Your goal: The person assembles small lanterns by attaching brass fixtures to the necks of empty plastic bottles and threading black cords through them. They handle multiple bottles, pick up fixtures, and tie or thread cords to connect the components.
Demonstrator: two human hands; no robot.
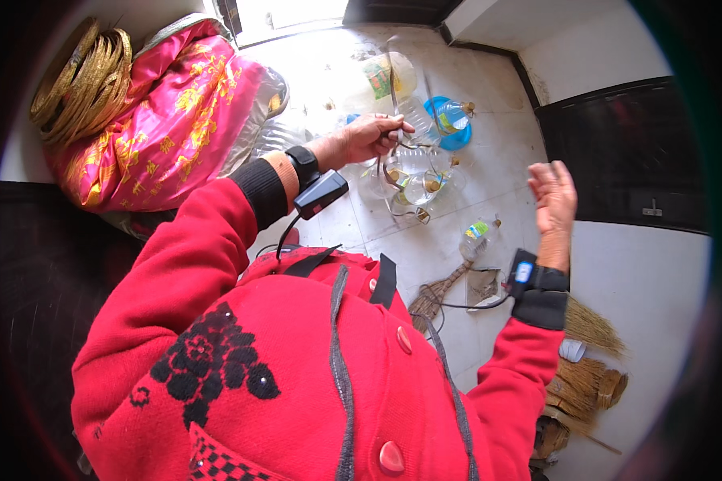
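I see the left hand (pixel 371 136) just above the middle of the frame, its fingers curled shut around the top of a thin metal wire handle (pixel 394 120). The handle runs down from the grip toward a cluster of clear plastic bottles (pixel 419 186) lying on the pale tiled floor (pixel 497 144); whether the wire is hooked to them I cannot tell. A black band (pixel 303 164) circles the left wrist, and a small black device (pixel 321 195) hangs just below it with a cable trailing toward the chest.

The right hand (pixel 553 196) is at the right of the frame, raised, palm turned inward, fingers spread and holding nothing. Its wrist carries a black strap with a small blue-lit unit (pixel 524 272).

Beyond the bottle cluster, toward the upper middle, a blue round lid or dish (pixel 457 138) lies under another clear bottle (pixel 452 116). A single small bottle with a green label (pixel 476 235) lies apart, between the two hands and lower. Straw brooms (pixel 586 377) rest at the lower right. At the upper left a pink and gold patterned quilt (pixel 168 120) is bundled in clear plastic, with a coil of golden rings (pixel 84 76) just beside it. My red jacket (pixel 297 377) fills the lower middle.
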